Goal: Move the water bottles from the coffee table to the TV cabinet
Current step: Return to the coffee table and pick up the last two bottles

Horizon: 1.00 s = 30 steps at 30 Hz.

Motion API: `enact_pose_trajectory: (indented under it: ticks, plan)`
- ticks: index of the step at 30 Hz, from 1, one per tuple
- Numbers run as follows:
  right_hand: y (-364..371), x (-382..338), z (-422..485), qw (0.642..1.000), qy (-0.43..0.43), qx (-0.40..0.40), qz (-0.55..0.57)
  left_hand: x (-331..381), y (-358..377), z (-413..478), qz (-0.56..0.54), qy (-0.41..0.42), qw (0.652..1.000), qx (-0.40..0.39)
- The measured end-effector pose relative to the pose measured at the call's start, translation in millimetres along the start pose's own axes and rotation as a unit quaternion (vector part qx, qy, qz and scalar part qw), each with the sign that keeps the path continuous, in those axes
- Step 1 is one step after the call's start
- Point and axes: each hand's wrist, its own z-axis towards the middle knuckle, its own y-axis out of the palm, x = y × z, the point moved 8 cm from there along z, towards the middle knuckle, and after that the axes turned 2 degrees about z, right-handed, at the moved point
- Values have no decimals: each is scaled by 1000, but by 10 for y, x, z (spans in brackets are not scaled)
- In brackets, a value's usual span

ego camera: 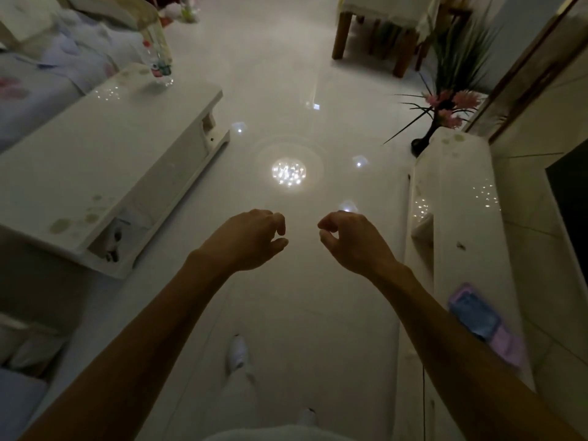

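Clear water bottles (157, 57) with coloured labels, one with a red cap, stand close together at the far end of the white coffee table (105, 144) on the left. The white TV cabinet (461, 192) runs along the right wall. My left hand (251, 238) and my right hand (348, 241) hang side by side over the glossy floor between the two pieces of furniture. Both are empty, with the fingers loosely curled and apart. The bottles are far beyond my left hand.
A pink and blue phone case (485, 323) lies on the near part of the cabinet. A dark vase of pink flowers (442, 113) stands at the cabinet's far end. A sofa (38, 78) sits behind the coffee table, and a wooden dining table (391, 30) at the back.
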Motion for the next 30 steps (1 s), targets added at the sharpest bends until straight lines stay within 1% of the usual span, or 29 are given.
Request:
enact_pose_trajectory:
  ticks: [5, 12, 19, 24, 30]
  plan:
    - [159, -315, 746, 1000, 2, -10, -15, -728, -183, 399, -7, -2, 1000, -15]
    - [221, -705, 1569, 999, 11, -13, -31, -1612, -586, 866, -14, 7, 1000, -5]
    - [150, -857, 2202, 999, 10, 5, -40, -1985, -862, 1329, -28, 16, 999, 15]
    - [110, -812, 2680, 999, 7, 17, -32, -2312, -987, 1656, -29, -10, 999, 20]
    - [190, -701, 3401, 1000, -6, -2, -7, -2528, -1063, 2207, -35, -33, 999, 14]
